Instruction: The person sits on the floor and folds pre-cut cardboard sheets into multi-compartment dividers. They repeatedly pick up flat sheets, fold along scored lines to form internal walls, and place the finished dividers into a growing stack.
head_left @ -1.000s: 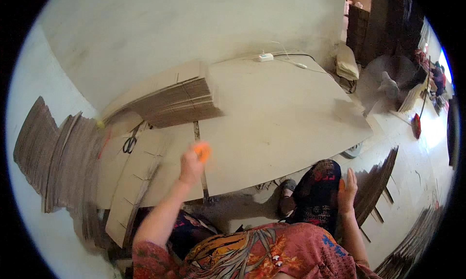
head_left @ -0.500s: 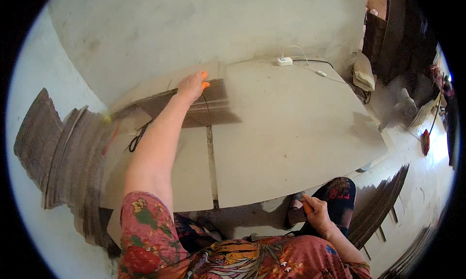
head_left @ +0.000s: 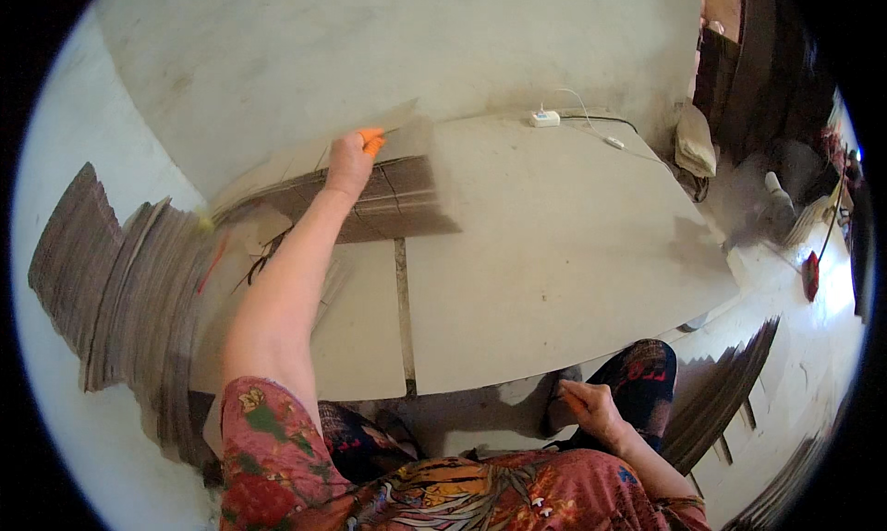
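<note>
Left hand pinching top cardboard sheet off stack; right hand loosely open, holding nothing.

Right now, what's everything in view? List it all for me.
Cardboard sheet stack: one, brown, far left of the table, under the left hand.
Large flat sheets: two, pale grey-beige, side by side on the table.
Scissors: one pair, dark, left of the forearm.
Fanned cardboard piles: brown, floor left; more at lower right.
Power strip: one, white, far table edge.
Left hand: orange fingertip covers, lifting the top sheet.
Right hand: resting by the knee.
</note>
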Demonstrator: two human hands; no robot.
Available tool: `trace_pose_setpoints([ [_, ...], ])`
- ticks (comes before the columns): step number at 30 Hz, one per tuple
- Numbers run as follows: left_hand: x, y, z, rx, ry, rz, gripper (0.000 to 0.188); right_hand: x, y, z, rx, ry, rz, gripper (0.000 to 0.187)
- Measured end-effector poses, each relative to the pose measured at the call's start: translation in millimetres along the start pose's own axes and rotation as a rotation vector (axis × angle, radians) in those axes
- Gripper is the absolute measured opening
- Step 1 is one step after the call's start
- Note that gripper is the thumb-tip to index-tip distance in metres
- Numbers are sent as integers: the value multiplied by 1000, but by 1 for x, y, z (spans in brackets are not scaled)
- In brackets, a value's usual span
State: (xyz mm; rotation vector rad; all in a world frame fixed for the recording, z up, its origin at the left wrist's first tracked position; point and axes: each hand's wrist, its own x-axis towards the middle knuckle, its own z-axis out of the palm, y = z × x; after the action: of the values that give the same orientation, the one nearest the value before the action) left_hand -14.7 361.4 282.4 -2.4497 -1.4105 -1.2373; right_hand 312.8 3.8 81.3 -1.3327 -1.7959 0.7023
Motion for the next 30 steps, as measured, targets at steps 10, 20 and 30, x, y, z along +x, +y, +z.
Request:
trace_pose_setpoints([
  [10,-239,146,28,-353,-342,684,36,48,-28,3,965,98,386,34],
  [20,-325,-91,-88,927,-216,-548,59,37,-49,-1,252,186,101,12],
  [30,-298,-100,-106,668,-410,-701,12,30,-57,5,-39,78,139,11],
])
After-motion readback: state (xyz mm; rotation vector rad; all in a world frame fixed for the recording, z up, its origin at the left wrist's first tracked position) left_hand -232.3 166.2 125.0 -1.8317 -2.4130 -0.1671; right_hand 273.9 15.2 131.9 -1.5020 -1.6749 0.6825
